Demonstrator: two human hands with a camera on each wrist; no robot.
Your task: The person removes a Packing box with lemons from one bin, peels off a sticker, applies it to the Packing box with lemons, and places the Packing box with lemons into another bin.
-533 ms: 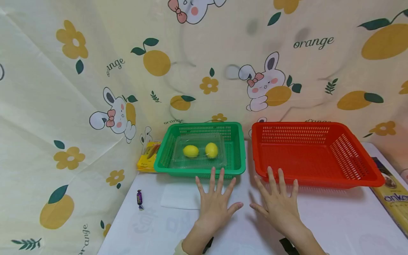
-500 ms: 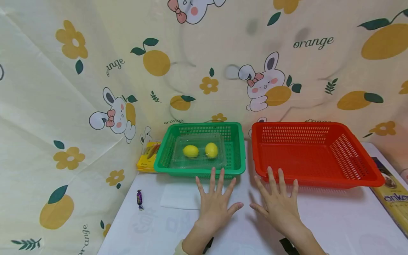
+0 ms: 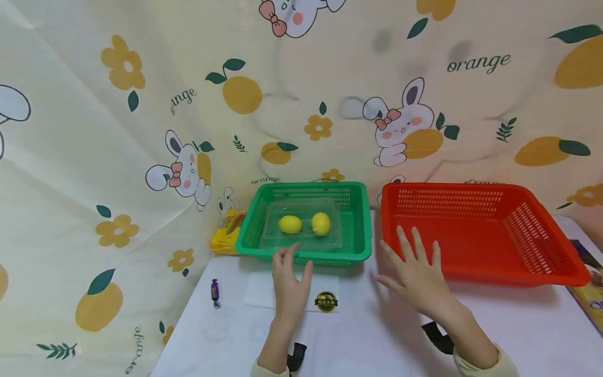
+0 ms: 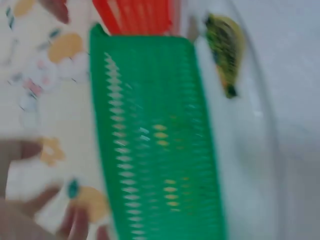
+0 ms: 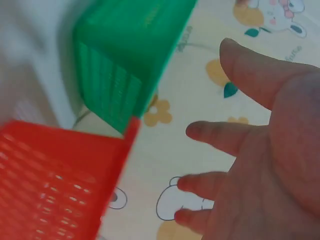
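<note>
My left hand [image 3: 289, 288], turned side-on with fingers slightly bent and thumb apart, hovers before the green basket [image 3: 365, 251] and holds nothing. Inside that basket lie two lemons [image 3: 290, 224] in a clear plastic box [image 3: 303, 204]. Spread fingers mark my right hand [image 3: 419, 275], which hangs in front of the near left corner of the red basket [image 3: 527, 275]; the right wrist view shows it apart from the basket. Under the left hand lies a flat, pale see-through piece [image 3: 259, 293] with a black-and-gold label [image 3: 326, 301]. The left wrist view is blurred.
A purple-wrapped candy [image 3: 215, 293] lies on the white table [image 3: 358, 340] at the left. Behind the green basket's left side is a yellow packet [image 3: 226, 238]. Another yellow packet [image 3: 591, 298] is at the right edge. A patterned curtain [image 3: 330, 78] hangs behind.
My left hand has turned side-on and shifted left, drawing its spread fingers together and uncovering the label. The right hand has risen slightly, still spread. The head view has shifted a little left.
</note>
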